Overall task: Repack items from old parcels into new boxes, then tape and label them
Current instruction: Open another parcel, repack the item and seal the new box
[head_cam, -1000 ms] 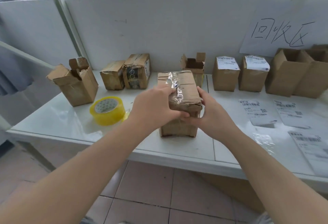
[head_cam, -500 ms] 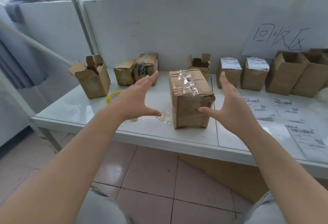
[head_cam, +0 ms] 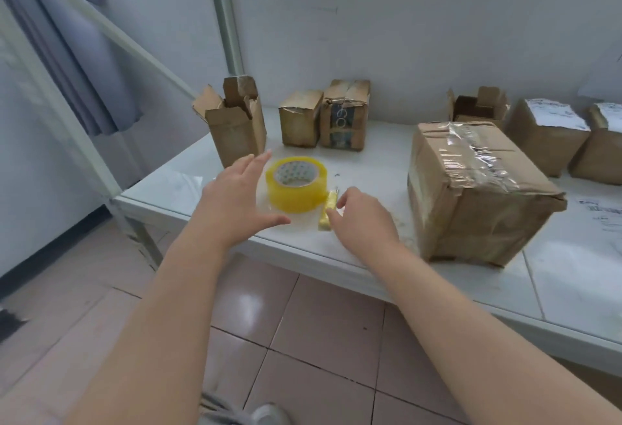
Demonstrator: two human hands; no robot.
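Tape (head_cam: 296, 185): yellow roll, lying flat near the front edge of the white table (head_cam: 377, 158).
Left hand (head_cam: 235, 202): just left of the tape, fingers straight and spread, holding nothing.
Right hand (head_cam: 363, 222): just right of the tape, fingers curled down at a small yellow strip (head_cam: 325, 214) beside the roll. I cannot tell whether it pinches the strip.
Box (head_cam: 478, 195): right of the tape and apart from it, closed, with crumpled clear film across the top.
Risks, as I judge them: a careless nudge could push the tape off the edge. A loose end could fold onto itself or stick to the fingers. Fresh tape may seat badly over that crumpled film.
Behind the tape: an open carton (head_cam: 235, 131) and two small parcels (head_cam: 301, 118) side by side.
Behind and right of the tape: labelled boxes (head_cam: 548, 145).
Room: white wall (head_cam: 404, 37) behind the tape, tiled floor (head_cam: 303, 323) below it, slanted rail (head_cam: 111, 34) and grey cloth (head_cam: 67, 71) to its left.
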